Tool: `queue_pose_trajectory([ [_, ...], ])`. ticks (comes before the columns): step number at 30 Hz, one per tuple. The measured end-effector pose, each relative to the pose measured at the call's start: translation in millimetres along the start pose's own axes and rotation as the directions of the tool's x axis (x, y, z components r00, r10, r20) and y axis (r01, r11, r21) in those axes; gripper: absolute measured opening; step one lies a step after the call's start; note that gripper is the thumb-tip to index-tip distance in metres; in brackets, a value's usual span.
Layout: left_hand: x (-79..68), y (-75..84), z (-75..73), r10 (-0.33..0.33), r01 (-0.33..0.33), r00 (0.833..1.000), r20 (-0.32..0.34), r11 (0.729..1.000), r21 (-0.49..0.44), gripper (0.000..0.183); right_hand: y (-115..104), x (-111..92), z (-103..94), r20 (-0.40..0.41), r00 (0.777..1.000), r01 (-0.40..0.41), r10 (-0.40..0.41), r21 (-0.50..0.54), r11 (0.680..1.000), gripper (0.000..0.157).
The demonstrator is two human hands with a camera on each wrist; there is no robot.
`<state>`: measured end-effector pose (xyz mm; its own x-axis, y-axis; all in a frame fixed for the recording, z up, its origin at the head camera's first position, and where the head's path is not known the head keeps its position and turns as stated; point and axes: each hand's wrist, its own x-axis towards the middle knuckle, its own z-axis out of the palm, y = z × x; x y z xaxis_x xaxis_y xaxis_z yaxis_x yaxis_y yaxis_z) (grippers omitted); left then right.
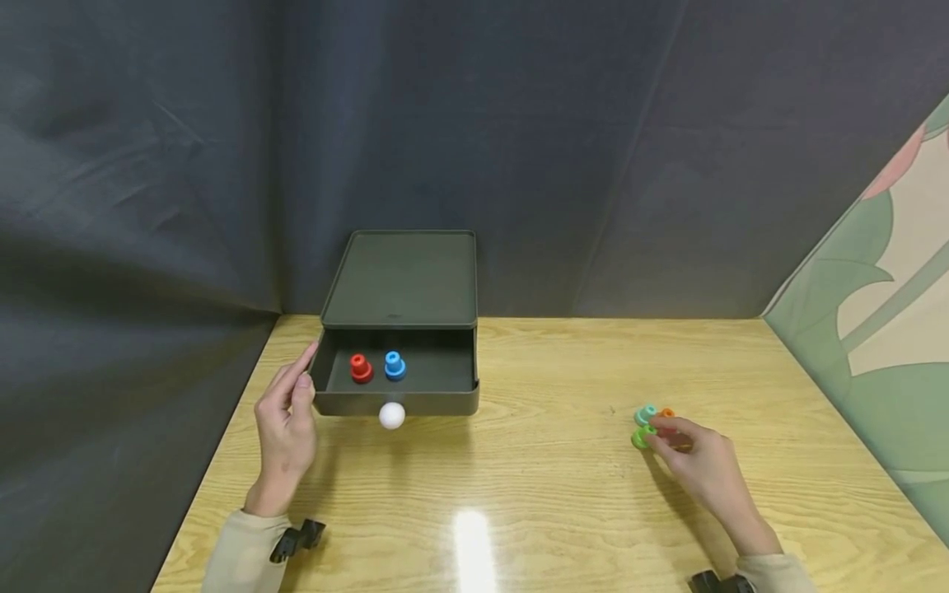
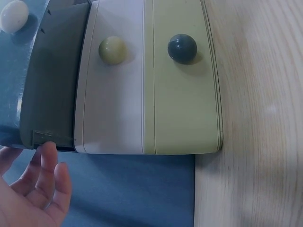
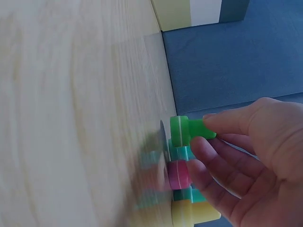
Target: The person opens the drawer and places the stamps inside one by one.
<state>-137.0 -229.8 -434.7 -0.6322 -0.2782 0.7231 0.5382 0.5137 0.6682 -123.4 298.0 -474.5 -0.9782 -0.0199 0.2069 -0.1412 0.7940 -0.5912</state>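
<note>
My left hand [image 1: 285, 436] rests its fingertips against the left side of a dark drawer [image 1: 437, 403], pulled out of its cabinet, with a white knob in front. Its fingers are mostly extended. Inside the drawer stand a red peg [image 1: 360, 369] and a blue peg [image 1: 395, 365], both with wide round bases. Over at the right, my right hand [image 1: 704, 465] pinches a green peg [image 3: 180, 131] by its narrow end between thumb and fingers. Close around it are a teal peg [image 1: 645, 413], an orange peg [image 1: 667, 413], a pink peg [image 3: 178, 175] and a yellow peg [image 3: 182, 213]; the fingers partly hide them.
Below the open drawer, the left wrist view shows a pale drawer [image 2: 113, 109] and a yellow-green drawer [image 2: 182, 109], both closed and with round knobs. The cabinet top [image 1: 408, 276] is flat with a raised rim. Dark curtain [image 1: 519, 165] hangs behind the wooden table [image 1: 549, 494].
</note>
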Motion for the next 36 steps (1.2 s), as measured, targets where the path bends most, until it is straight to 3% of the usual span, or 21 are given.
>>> queue_pose_trajectory([
  [10, 4.5, 1.7, 2.0, 0.016, -0.016, 1.000, -0.002, 1.000, 0.009, 0.037, -4, 3, -2.2, -0.047, 0.998, 0.043, -0.042, 0.016, 0.999, 0.023],
  [17, 10.4, 1.3, 1.8, 0.009, -0.010, 1.000, 0.010, 0.999, 0.047, 0.038, -9, 7, -13.9, -0.069, 0.995, 0.071, -0.069, 0.019, 0.997, 0.022],
  [27, -1.0, -1.2, 0.6, 0.012, -0.011, 1.000, -0.004, 0.997, 0.074, 0.038, -30, 3, -31.6, 0.024, 1.000, -0.008, 0.005, 0.114, 0.993, 0.030],
  [36, -2.8, -2.3, 0.7, 0.006, -0.006, 1.000, -0.007, 0.998, 0.063, 0.038, -57, 13, -37.9, 0.060, 0.998, -0.008, -0.005, 0.217, 0.976, 0.032],
])
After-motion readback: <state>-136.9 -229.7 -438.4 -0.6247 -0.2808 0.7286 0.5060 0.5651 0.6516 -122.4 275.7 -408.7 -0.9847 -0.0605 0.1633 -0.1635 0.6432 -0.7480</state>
